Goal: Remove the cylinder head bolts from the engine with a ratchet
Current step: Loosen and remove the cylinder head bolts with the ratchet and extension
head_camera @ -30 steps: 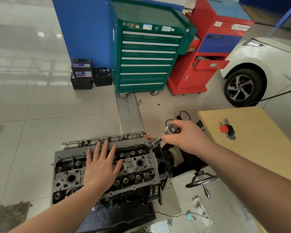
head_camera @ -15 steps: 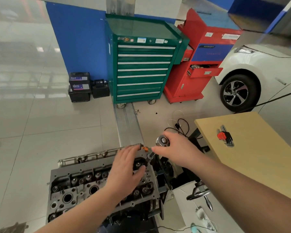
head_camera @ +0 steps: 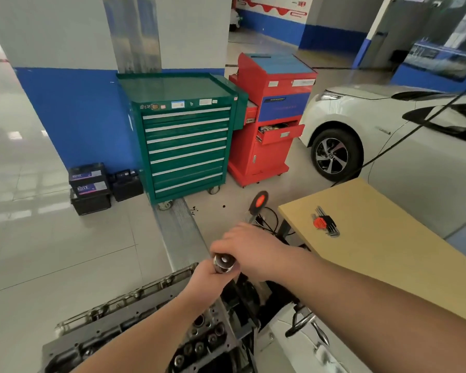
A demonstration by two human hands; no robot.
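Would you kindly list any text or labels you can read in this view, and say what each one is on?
None reads clearly.
Batteries: labels with large light characters, too blurred to quote.
Green tool cabinet: top stickers, too small.
Red cabinet: white labels and blue panel print, too small.
Back wall: red sign, unreadable.

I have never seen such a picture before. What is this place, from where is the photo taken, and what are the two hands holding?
The picture comes from a camera worn on a person's head, looking forward and down, in a car workshop. The two arms are that person's own. Both hands meet over a grey metal engine on a stand. The right hand grips a steel ratchet with a black and orange handle end, and the left hand holds its round chrome head. On the tan wooden table lies a red-holdered set of hex keys. Behind stand a green drawer cabinet, a red tool cart and a white car.
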